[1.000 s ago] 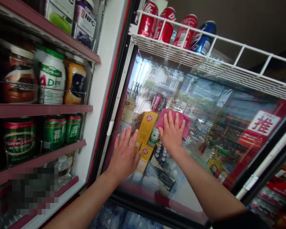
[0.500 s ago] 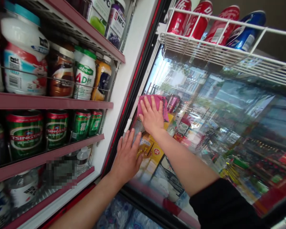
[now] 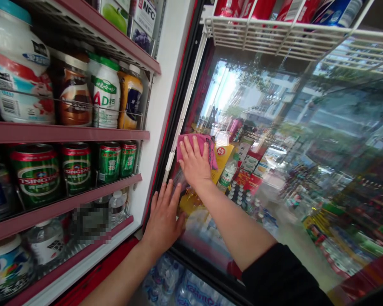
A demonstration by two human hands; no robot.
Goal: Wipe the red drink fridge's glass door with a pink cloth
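Note:
My right hand lies flat with fingers spread on a folded pink cloth, pressing it against the inner face of a glass door near its edge strip. A black sleeve covers that forearm. Lower and to the left, my left hand has its fingers stretched out and rests at the door's black-and-white edge. Nothing shows in the left hand; its palm side is hidden.
On the left, fridge shelves hold bottles and green beer cans. A white wire rack with red and blue cans juts from the door's top. Wrapped water bottles stand below. The glass shows reflections of a street and goods.
The camera view has shifted, so the door rack sits higher in the picture. My right hand and the cloth appear slightly lower and further left. My left hand stays by the door edge.

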